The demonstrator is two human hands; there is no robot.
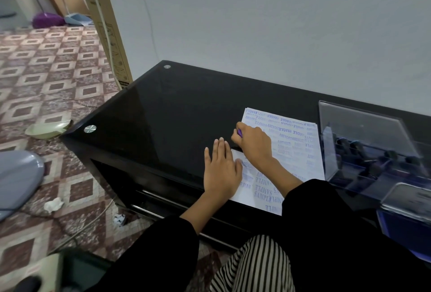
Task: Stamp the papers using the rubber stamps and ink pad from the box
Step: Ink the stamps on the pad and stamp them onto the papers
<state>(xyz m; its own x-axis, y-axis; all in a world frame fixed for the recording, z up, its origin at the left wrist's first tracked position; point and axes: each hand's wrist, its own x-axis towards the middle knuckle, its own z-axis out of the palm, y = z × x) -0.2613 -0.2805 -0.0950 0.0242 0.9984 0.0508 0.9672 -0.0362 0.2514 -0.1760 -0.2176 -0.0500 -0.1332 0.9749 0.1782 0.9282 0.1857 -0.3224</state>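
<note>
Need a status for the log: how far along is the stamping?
Mostly done: the far sheet is crowded with blue imprints, and the near sheet already carries several. In hand: the right hand presses a purple-tipped stamp while the left hand lies flat on the paper's edge. Left: little white space; more stamps sit in the clear box.

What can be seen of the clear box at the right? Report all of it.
The clear box looks like transparent plastic, with thin straight walls and a lid panel tilted up toward the wall. It stands on the black glass table, right of the stamped papers. Inside, several dark-handled rubber stamps show through the walls. Neither hand touches it.
</note>
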